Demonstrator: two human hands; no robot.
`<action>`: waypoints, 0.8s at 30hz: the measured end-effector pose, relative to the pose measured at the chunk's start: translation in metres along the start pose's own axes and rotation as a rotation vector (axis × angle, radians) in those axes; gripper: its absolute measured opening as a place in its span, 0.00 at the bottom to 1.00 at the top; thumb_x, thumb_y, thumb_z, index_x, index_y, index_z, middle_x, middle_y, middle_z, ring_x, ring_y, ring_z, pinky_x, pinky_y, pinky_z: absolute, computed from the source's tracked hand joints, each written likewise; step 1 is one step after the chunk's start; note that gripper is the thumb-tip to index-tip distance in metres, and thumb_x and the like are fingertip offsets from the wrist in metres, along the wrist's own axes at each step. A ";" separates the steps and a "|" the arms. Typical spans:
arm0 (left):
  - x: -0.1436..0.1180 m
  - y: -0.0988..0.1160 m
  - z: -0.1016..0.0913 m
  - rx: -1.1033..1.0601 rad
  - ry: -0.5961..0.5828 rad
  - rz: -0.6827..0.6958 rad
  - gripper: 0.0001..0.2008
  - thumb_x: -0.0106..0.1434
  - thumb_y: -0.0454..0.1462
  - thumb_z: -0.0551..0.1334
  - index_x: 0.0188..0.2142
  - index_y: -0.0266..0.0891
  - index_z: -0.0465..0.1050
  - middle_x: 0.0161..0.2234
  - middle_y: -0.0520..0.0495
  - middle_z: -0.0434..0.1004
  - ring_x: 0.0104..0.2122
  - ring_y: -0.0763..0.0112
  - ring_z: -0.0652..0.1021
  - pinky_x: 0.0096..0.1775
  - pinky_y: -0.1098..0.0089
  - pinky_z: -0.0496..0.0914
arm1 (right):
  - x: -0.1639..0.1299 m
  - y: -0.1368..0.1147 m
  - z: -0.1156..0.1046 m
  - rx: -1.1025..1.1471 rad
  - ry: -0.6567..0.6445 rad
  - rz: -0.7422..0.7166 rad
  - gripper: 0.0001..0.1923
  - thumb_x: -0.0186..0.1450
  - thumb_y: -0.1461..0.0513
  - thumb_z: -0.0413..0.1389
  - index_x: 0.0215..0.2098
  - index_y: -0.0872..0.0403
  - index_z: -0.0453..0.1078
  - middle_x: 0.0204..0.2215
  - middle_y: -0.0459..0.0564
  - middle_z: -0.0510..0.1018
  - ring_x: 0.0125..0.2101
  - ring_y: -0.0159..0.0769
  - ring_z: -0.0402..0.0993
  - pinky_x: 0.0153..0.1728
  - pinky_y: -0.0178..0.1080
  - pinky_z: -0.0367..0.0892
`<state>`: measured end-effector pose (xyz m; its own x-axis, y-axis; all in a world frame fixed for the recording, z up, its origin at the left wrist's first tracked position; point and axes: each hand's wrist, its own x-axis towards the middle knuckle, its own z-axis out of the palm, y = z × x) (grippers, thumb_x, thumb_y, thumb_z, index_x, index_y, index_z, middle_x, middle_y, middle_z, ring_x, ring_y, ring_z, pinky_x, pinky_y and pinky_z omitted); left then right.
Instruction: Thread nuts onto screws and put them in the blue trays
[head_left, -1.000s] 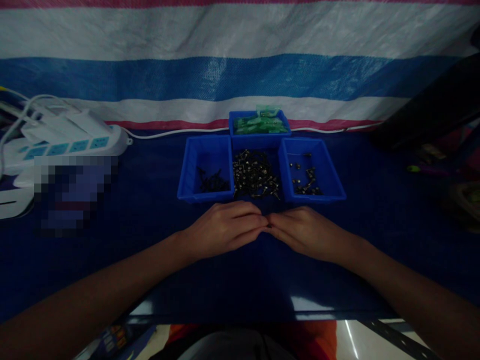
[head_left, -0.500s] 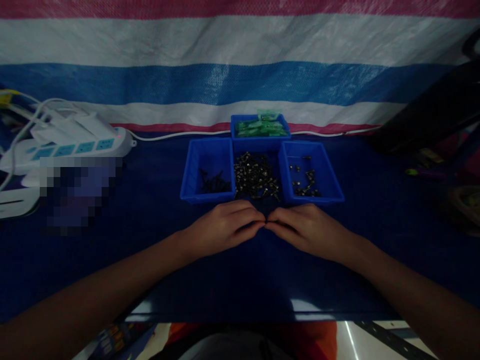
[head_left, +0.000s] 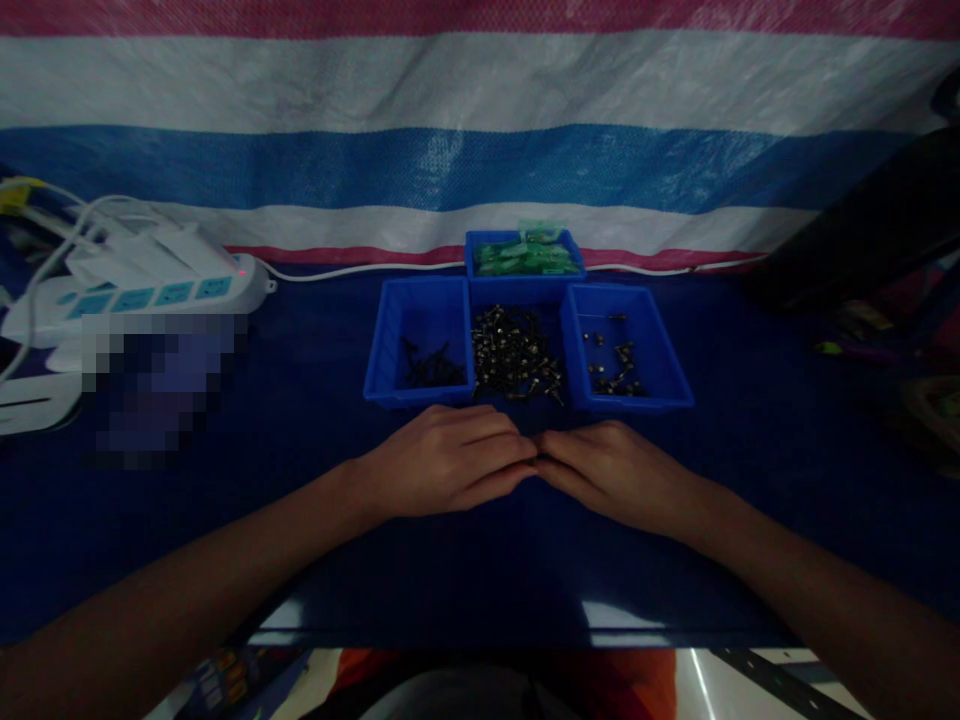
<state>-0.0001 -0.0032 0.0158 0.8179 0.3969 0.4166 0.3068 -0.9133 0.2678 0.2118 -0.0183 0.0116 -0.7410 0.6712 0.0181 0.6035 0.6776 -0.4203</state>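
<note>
In the head view, the left hand (head_left: 450, 460) and right hand (head_left: 611, 470) lie palm-down on the dark blue bench (head_left: 300, 500), fingertips pinched together and meeting at the middle; whatever they pinch is too small to tell. Just behind them sits the middle blue tray (head_left: 517, 296) of small metal parts (head_left: 514, 355), flanked by the left tray (head_left: 386, 350) and right tray (head_left: 660, 350). Since half a second ago the fingertips have flattened lower against the bench; the trays have not moved.

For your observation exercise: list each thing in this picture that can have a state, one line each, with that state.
left hand: palm down, fingertips meeting the right's
right hand: palm down, fingertips pinched
left tray: few dark screws
middle tray: heaped parts
right tray: few parts
back tray: green packets
power strip: red light on
</note>
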 end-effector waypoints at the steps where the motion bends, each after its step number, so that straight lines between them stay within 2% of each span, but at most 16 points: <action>1: 0.000 -0.001 -0.005 0.039 0.024 0.036 0.08 0.62 0.35 0.56 0.40 0.35 0.67 0.33 0.49 0.72 0.33 0.75 0.72 0.35 0.75 0.68 | 0.000 0.000 0.001 -0.015 -0.009 0.012 0.13 0.67 0.57 0.43 0.35 0.55 0.65 0.24 0.45 0.73 0.25 0.28 0.70 0.27 0.31 0.61; 4: 0.001 -0.009 -0.024 0.177 0.159 0.015 0.09 0.60 0.34 0.57 0.41 0.37 0.67 0.35 0.48 0.72 0.35 0.74 0.73 0.37 0.74 0.69 | 0.000 0.000 0.002 -0.075 -0.015 0.084 0.13 0.66 0.57 0.44 0.44 0.54 0.63 0.29 0.47 0.75 0.29 0.32 0.73 0.31 0.34 0.64; 7: 0.001 -0.027 -0.041 0.400 0.209 -0.179 0.09 0.60 0.36 0.56 0.40 0.37 0.68 0.36 0.47 0.72 0.35 0.70 0.72 0.37 0.70 0.68 | 0.000 0.000 0.002 -0.106 0.004 0.166 0.17 0.65 0.58 0.45 0.51 0.53 0.59 0.31 0.48 0.76 0.30 0.34 0.74 0.33 0.35 0.66; 10: 0.000 -0.043 -0.049 0.512 0.114 -0.341 0.10 0.60 0.38 0.54 0.39 0.36 0.69 0.35 0.46 0.72 0.35 0.66 0.72 0.39 0.65 0.68 | 0.001 0.000 0.003 -0.124 0.024 0.214 0.22 0.65 0.57 0.46 0.56 0.54 0.54 0.30 0.49 0.76 0.28 0.35 0.74 0.31 0.36 0.67; 12: -0.002 -0.046 -0.048 0.545 0.105 -0.372 0.13 0.60 0.38 0.55 0.43 0.35 0.67 0.36 0.45 0.71 0.36 0.65 0.71 0.39 0.64 0.67 | 0.002 -0.001 0.004 -0.132 0.034 0.250 0.25 0.65 0.56 0.46 0.59 0.55 0.50 0.28 0.48 0.76 0.27 0.35 0.74 0.29 0.36 0.67; 14: -0.002 -0.041 -0.044 0.557 0.113 -0.275 0.15 0.59 0.38 0.55 0.45 0.34 0.65 0.36 0.45 0.71 0.35 0.66 0.71 0.38 0.65 0.67 | 0.003 -0.001 0.006 -0.143 0.037 0.289 0.27 0.65 0.56 0.46 0.60 0.55 0.48 0.26 0.48 0.76 0.26 0.35 0.74 0.28 0.36 0.67; 16: -0.002 -0.030 -0.036 0.545 0.109 -0.057 0.12 0.59 0.37 0.55 0.43 0.36 0.66 0.34 0.47 0.72 0.33 0.69 0.71 0.34 0.68 0.66 | 0.005 -0.001 0.007 -0.155 0.037 0.307 0.26 0.65 0.56 0.45 0.59 0.56 0.49 0.26 0.48 0.76 0.26 0.36 0.74 0.29 0.37 0.67; 18: -0.001 -0.016 -0.024 0.521 0.057 0.089 0.10 0.60 0.36 0.55 0.41 0.37 0.67 0.30 0.50 0.72 0.30 0.71 0.72 0.32 0.71 0.66 | 0.006 -0.001 0.008 -0.158 0.042 0.300 0.24 0.65 0.57 0.45 0.57 0.55 0.52 0.27 0.48 0.76 0.27 0.37 0.74 0.31 0.38 0.67; 19: -0.001 -0.010 -0.017 0.500 0.021 0.098 0.08 0.60 0.36 0.55 0.38 0.37 0.67 0.27 0.52 0.71 0.28 0.72 0.71 0.29 0.72 0.66 | 0.006 -0.001 0.008 -0.155 0.047 0.298 0.22 0.65 0.58 0.45 0.56 0.54 0.54 0.28 0.48 0.76 0.28 0.37 0.75 0.32 0.38 0.67; 21: 0.000 -0.002 -0.001 0.461 -0.026 -0.008 0.07 0.62 0.36 0.52 0.32 0.37 0.67 0.23 0.53 0.69 0.23 0.74 0.71 0.24 0.74 0.64 | 0.006 0.000 0.007 -0.137 0.058 0.299 0.19 0.64 0.59 0.46 0.53 0.54 0.57 0.28 0.48 0.76 0.29 0.36 0.75 0.32 0.37 0.66; 24: 0.000 0.001 0.017 0.416 -0.098 -0.168 0.09 0.63 0.37 0.50 0.33 0.37 0.66 0.21 0.54 0.69 0.21 0.74 0.73 0.21 0.74 0.62 | 0.005 0.000 0.005 -0.100 0.047 0.286 0.15 0.64 0.60 0.46 0.50 0.54 0.59 0.27 0.47 0.75 0.28 0.35 0.74 0.31 0.35 0.65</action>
<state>0.0080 -0.0053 0.0014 0.7762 0.5506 0.3072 0.5921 -0.8040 -0.0550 0.2068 -0.0164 0.0073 -0.5241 0.8505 -0.0447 0.8132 0.4843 -0.3227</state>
